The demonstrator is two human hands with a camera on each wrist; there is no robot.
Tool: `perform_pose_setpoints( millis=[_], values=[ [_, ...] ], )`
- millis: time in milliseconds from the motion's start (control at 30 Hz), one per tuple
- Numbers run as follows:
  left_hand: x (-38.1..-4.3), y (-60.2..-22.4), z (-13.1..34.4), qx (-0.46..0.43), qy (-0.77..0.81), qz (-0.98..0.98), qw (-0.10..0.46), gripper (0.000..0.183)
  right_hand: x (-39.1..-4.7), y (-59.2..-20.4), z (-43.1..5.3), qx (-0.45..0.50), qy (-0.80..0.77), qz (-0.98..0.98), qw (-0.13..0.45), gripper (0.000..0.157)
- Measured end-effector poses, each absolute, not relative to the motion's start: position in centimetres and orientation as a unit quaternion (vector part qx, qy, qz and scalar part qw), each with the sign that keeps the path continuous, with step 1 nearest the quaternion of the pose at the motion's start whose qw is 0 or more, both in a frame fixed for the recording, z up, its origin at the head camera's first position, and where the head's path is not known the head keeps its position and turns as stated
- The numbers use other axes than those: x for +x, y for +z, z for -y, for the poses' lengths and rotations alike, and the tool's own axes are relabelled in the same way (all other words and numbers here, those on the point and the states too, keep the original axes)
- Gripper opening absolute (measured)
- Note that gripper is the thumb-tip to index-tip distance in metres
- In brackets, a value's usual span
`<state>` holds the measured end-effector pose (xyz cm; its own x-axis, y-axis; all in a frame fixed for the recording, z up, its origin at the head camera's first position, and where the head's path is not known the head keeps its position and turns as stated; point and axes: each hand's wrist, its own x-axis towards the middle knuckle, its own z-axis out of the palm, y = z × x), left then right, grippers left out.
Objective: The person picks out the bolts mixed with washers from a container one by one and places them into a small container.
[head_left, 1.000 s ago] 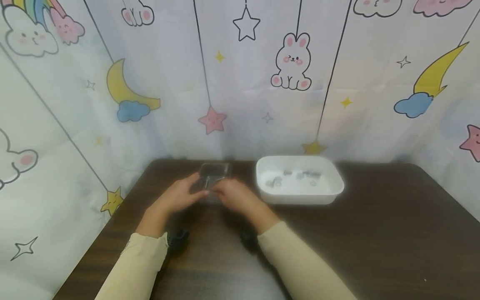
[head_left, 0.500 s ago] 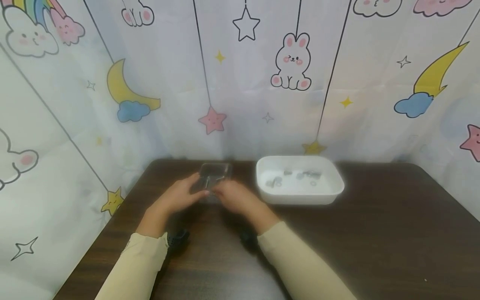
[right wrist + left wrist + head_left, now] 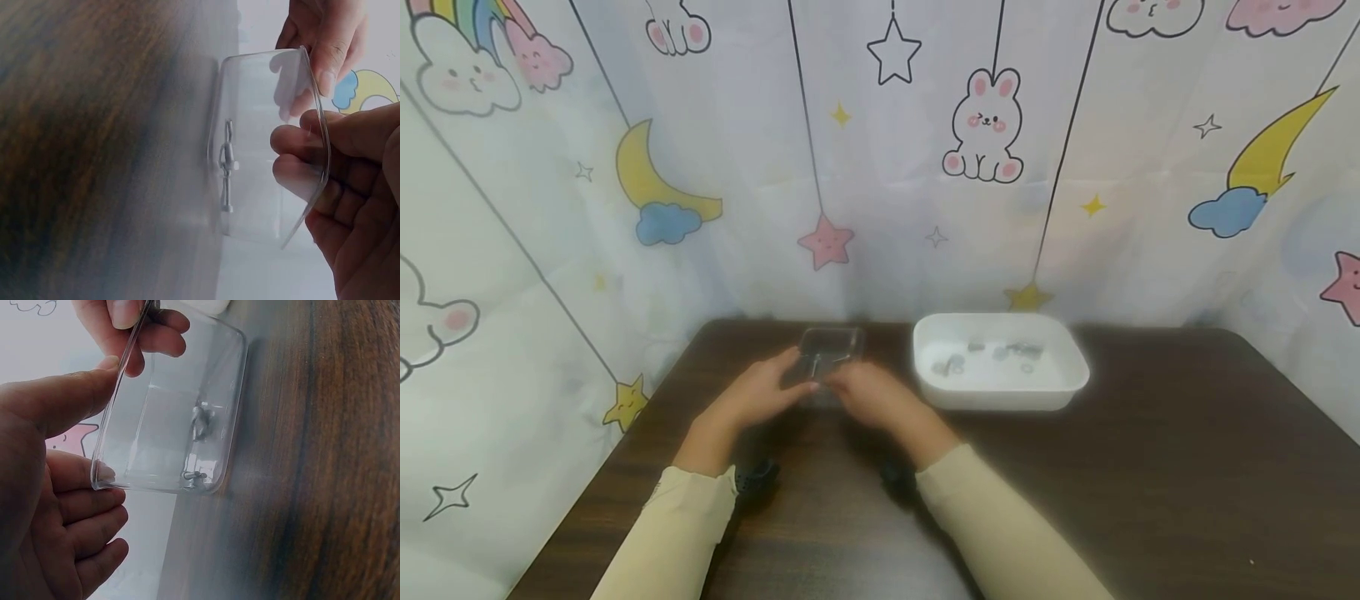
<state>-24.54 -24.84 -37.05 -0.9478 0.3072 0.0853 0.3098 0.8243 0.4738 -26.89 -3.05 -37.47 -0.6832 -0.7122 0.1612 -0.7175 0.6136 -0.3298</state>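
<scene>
A clear plastic box (image 3: 169, 425) stands on the dark table, with several small metal bolts (image 3: 227, 165) lying on its bottom. My left hand (image 3: 762, 389) holds the box at its left side, the thumb along the near rim and the index fingertip at a corner; the other fingers are loosely bent. Over the near rim reaches my right hand (image 3: 872, 396), its curled fingers (image 3: 294, 140) inside the box and its thumb at the rim. Between that thumb and fingers a small dark metal piece (image 3: 153, 305) shows in the left wrist view, mostly hidden.
Right of the box stands a white plastic tub (image 3: 1000, 400) with several small metal parts scattered inside. The brown wooden table (image 3: 1150, 467) ends at a patterned curtain (image 3: 887, 167) behind both containers.
Both hands and the box stay in place. A thin silvery line by the right fingertips, seen in the earlier head frames, is fainter now.
</scene>
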Motion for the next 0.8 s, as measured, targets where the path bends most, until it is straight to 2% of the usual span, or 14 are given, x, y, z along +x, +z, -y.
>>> perform_pose_setpoints(
  millis=[267, 533, 800],
  values=[
    [-24.5, -37.0, 24.8, -0.168, -0.260, 0.951, 0.011, 0.080, -27.0, -37.7, 3.0, 0.397, 0.207, 0.894, 0.008, 0.025],
    [-24.7, -37.2, 25.0, -0.168, -0.264, 0.950, 0.012, 0.081, -27.0, -37.8, 2.8, 0.403, 0.218, 0.888, 0.032, 0.023],
    [-24.7, -37.0, 24.9, -0.149, -0.256, 0.955, 0.009, 0.087, -27.3, -37.4, 1.9, 0.407, 0.228, 0.881, 0.084, 0.021]
  ],
)
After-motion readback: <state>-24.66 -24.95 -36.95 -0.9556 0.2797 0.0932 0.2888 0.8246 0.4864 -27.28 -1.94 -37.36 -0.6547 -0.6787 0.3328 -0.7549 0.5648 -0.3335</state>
